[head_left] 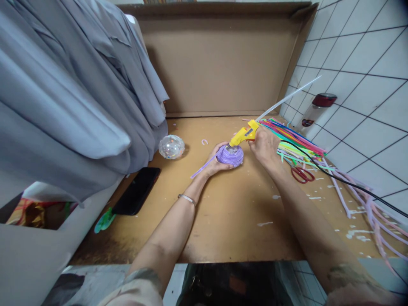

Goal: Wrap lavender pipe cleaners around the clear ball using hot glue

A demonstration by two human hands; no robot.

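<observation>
Near the middle of the table, my left hand [217,163] is wrapped round a ball covered in purple strip [234,157]. A loose purple end [202,166] sticks out past the wrist toward the lower left. My right hand [265,144] grips a yellow glue gun [245,134], whose tip points down at the top of the ball; a long clear glue stick [287,97] rises from its back end. Whether the tip touches the ball cannot be made out.
A clear ball [171,147] and a black phone [137,191] lie left, by a grey curtain [95,85]. Right are coloured pipe cleaners [296,138], red-handled scissors [302,174], a black cable [350,180] and a red-lidded bottle [314,112]. Cardboard [223,63] stands behind.
</observation>
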